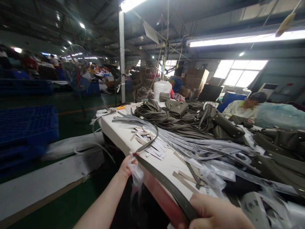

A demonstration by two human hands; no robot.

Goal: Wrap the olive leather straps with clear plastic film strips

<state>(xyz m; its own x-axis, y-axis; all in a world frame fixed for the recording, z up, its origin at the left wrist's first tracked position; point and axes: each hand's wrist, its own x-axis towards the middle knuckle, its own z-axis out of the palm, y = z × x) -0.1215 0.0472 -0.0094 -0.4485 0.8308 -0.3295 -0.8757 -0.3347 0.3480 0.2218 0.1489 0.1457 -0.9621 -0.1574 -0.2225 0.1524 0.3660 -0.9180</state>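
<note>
A long dark olive strap [164, 183] runs between my two hands along the near edge of the table. My left hand [126, 167] is closed at the table edge, with a crumpled clear plastic sleeve [137, 175] bunched in it and hanging down. The strap passes at its fingertips, and its far part curves up over the tabletop. At the lower right, my right hand [214, 210] is wrapped round the strap's near part. Beyond my hands lie a pile of similar straps [162, 117] and a bundle of clear plastic sleeves [190, 146].
Paper and card strips [152, 144] are scattered on the white table [114, 127]. Olive bags [227, 125] lie at the right, near a seated co-worker [243, 108]. Blue pallets [28, 127] and a standing fan [77, 71] are at the left.
</note>
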